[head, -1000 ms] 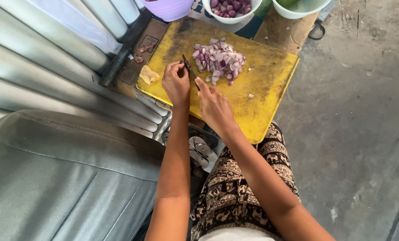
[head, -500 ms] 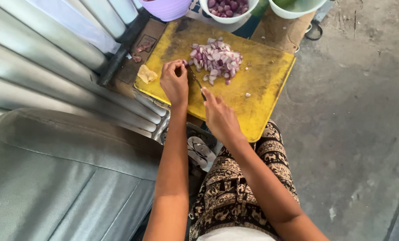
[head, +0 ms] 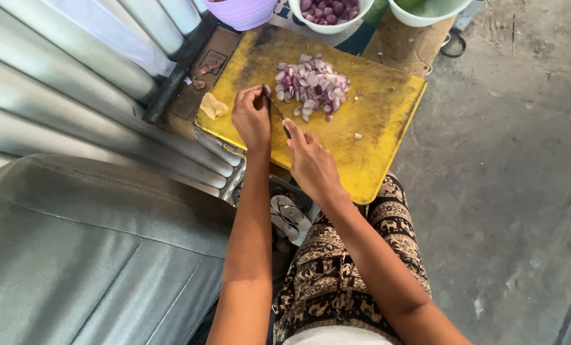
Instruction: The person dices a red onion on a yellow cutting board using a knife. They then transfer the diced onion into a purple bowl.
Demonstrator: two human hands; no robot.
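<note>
Head view: I see a yellow cutting board (head: 375,137) with a pile of chopped red onion (head: 312,87). Right hand (head: 311,165) grips a small knife (head: 279,115); left hand (head: 251,118) pinches an onion piece (head: 267,91) beside the blade.

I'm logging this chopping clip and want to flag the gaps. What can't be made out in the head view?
- Small piece pinched by the left hand: hidden under its fingers.
- Knife in the right hand: the handle is covered by the hand, the blade too thin to judge.
- Purple plastic bowl and two white bowls: cut off by the top edge.
- Pale scrap on the yellow cutting board: too small to identify.
</note>
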